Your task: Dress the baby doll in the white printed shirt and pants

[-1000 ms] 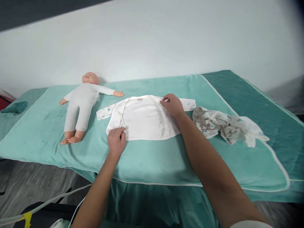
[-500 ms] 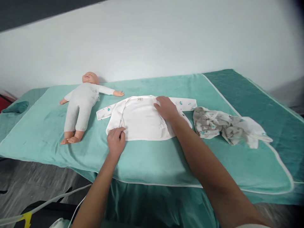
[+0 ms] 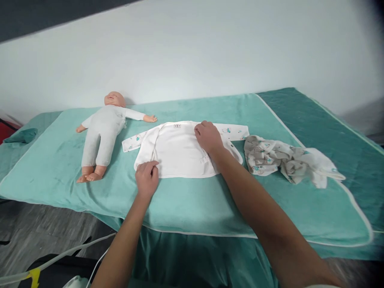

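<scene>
A small white baby shirt (image 3: pixel 180 150) lies spread flat on a teal blanket (image 3: pixel 195 196), its printed sleeves out to both sides. My left hand (image 3: pixel 147 178) pinches the shirt's lower left hem, fingers closed on the cloth. My right hand (image 3: pixel 208 137) rests on the shirt's upper right part, fingers curled and pressed on the fabric. A baby doll (image 3: pixel 102 134) in a grey suit lies on its back to the left of the shirt, arms out.
A crumpled printed cloth (image 3: pixel 288 160) lies to the right of the shirt. The blanket covers a darker teal bed (image 3: pixel 318 120) against a white wall. White cables (image 3: pixel 54 256) run over the dark floor at lower left.
My right hand has slid left from the shirt's right shoulder toward its middle and curled. My left hand has stayed at the hem.
</scene>
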The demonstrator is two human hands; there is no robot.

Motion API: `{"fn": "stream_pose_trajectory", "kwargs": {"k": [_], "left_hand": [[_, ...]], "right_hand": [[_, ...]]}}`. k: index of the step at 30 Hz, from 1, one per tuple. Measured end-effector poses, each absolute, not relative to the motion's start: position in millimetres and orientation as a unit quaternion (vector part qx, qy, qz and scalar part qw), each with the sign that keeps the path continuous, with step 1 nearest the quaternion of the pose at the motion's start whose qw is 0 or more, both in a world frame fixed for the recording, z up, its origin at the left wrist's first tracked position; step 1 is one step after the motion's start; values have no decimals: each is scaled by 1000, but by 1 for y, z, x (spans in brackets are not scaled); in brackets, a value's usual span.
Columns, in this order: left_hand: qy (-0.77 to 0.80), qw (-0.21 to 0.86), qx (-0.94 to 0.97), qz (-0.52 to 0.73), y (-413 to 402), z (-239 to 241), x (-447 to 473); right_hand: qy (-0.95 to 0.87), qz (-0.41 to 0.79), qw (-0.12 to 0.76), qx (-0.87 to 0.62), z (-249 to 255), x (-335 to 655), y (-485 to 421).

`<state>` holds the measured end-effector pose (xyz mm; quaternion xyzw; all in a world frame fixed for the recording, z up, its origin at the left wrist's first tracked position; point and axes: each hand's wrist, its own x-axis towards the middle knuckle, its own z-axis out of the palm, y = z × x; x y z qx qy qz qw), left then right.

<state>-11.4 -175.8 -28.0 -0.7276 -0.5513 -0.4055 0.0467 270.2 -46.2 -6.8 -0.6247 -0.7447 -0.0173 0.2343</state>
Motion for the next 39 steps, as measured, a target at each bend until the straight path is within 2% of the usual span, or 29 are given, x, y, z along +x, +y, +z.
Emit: {"fn": "stream_pose_trajectory", "kwargs": {"k": [5,9,21,32,39], "left_hand": [[-552,42,-727,-406,-176,-28,-12],[-552,45,-726,-408,-175,-29,-12],[-548,44,-728,-410,-175,-29,-12],[-546,39,-711,-442,-178,-30,-17],[-539,84,-716,-436,-177,-30,-17]], "right_hand": [[-756,60,312,-573,-12,274,-44],[-750,64,344,-561,-15,277,-39],[-778,60,154,-606,-18,270,-32],[-758,58,165,-628,-17,266,-40],[-775,52,125,-617,-15,268,-87]]}}
